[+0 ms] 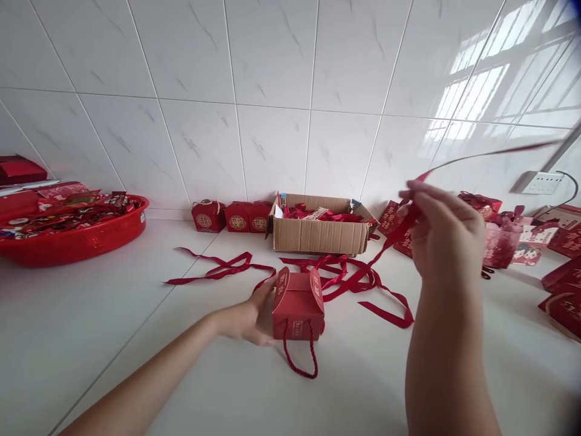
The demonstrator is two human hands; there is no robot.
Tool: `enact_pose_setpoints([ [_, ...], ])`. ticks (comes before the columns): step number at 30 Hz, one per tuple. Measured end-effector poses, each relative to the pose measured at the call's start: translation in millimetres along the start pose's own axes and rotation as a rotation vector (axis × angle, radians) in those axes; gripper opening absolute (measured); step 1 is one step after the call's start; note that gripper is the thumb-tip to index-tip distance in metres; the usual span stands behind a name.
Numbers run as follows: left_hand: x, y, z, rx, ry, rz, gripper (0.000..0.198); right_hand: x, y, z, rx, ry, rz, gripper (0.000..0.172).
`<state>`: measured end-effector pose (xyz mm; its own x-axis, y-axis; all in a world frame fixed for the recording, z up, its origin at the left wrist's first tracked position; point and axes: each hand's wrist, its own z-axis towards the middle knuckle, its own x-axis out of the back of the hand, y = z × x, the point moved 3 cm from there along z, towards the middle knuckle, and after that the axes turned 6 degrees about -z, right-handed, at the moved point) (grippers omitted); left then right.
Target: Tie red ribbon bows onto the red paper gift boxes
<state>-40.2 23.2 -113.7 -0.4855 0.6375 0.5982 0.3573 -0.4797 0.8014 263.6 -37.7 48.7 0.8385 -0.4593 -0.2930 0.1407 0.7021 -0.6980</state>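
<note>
Two hands of mine are busy in the head view, and I read places as on a dial with the small red box at its centre. That box sits on the white tabletop in front of me, a rounded, lettered flap on either side of its top and a twisted cord handle looping toward six o'clock. My left hand grasps the box at nine o'clock, thumb toward me, the other fingers partly hidden behind it. My right hand is raised at two o'clock, thumb and fingers pinched on a red ribbon. One stretch streams off past my hand, farther out at two; the other slants down to loops of ribbon on the tabletop just beyond the box, toward one and two o'clock. Whether any of it runs under the box I cannot tell. Another loose ribbon lies at ten o'clock, one end close to my left hand.

At twelve o'clock, by the tiled wall, stands an open cardboard carton with glossy red ribbon-like stuff inside. Three little red boxes stand just beside it at eleven. Well apart, at ten, is a red plastic tub full of wrapped pieces. Beyond my right wrist, between two and three, are red and pink gift boxes.
</note>
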Motion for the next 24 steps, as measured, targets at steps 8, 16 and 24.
enact_pose_setpoints([
  [8, 55.3, 141, -15, 0.067, 0.427, 0.412, 0.046, -35, -9, -28, -0.164, -0.721, -0.359, 0.031],
  [16, 38.9, 193, -28, -0.140, 0.558, 0.638, 0.039, -57, -31, -60, 0.028, -1.138, -0.395, 0.027],
  [24, 33.6, 195, -7, -0.065, 0.198, 0.456, 0.028, -60, -37, -70, -0.028, -1.204, -0.202, 0.022],
])
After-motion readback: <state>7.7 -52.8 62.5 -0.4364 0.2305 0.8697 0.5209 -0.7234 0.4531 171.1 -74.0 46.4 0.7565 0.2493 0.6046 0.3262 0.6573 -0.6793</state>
